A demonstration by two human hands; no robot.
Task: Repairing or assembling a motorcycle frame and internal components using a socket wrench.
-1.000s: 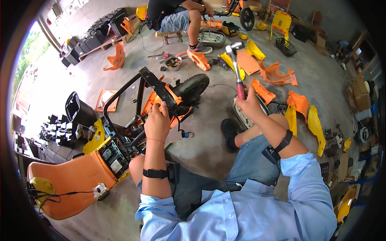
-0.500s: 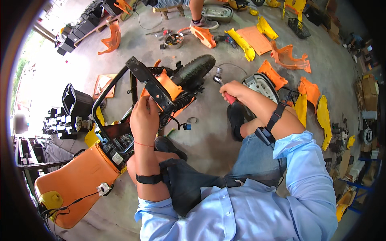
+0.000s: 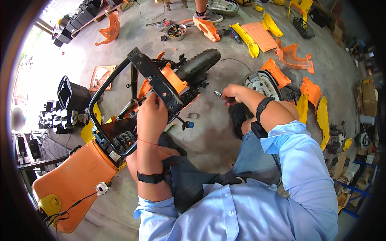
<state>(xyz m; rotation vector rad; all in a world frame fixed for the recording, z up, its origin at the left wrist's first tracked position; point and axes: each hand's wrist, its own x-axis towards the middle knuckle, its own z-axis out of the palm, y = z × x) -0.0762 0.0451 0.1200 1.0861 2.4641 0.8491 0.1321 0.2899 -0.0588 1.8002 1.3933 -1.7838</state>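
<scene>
A partly stripped scooter lies before me, with a black tubular frame (image 3: pixel 91 110), a flat black bracket (image 3: pixel 150 74) and a black tyre (image 3: pixel 200 64). At the bracket's near edge is my left hand (image 3: pixel 152 116), fingers curled together; whatever is between the fingertips is hidden. My right hand (image 3: pixel 232 94) is closed round a ratchet wrench (image 3: pixel 218 94), whose metal socket end points left, apart from the scooter. Its handle is mostly covered by the hand. A blue-tipped cable (image 3: pixel 188 125) hangs below the bracket.
An orange panel (image 3: pixel 76 168) extends at lower left. A grey-and-black seat base (image 3: pixel 262 83) lies beyond my right forearm. Orange and yellow body panels (image 3: pixel 295 56) are spread at far right. A metal bowl of small parts (image 3: pixel 176 32) and another person's shoe (image 3: pixel 208 16) are ahead.
My right hand has turned the ratchet wrench from upright to pointing left and lowered it slightly. My left hand stays at the bracket. The view has shifted a little.
</scene>
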